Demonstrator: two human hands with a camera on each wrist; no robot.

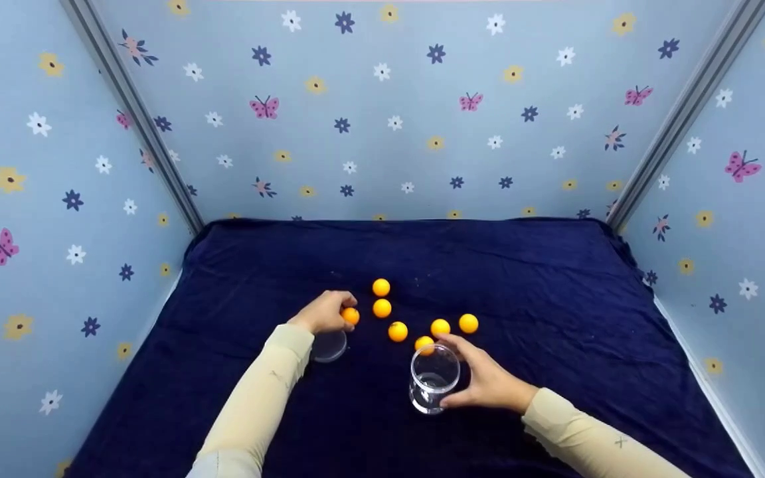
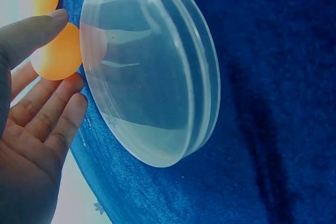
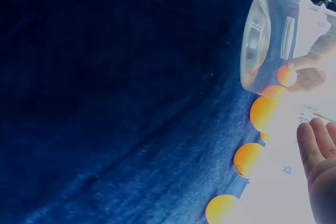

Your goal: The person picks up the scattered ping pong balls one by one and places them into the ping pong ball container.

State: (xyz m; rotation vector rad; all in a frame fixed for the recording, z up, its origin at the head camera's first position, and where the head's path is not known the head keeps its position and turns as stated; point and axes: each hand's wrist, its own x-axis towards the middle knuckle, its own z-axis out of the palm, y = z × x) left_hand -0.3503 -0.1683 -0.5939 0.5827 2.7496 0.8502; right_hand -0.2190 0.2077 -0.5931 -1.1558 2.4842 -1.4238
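Left hand (image 1: 325, 313) pinches a smooth, slip-prone orange plastic ball (image 1: 351, 317); spread right hand (image 1: 491, 381) could bump over the clear cylindrical plastic jar (image 1: 431, 386).

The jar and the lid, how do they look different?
The jar is tall, while the lid is shallow, like a thick disc. The jar is beside the right hand; the lid is beside the left hand. Both are round and see-through.
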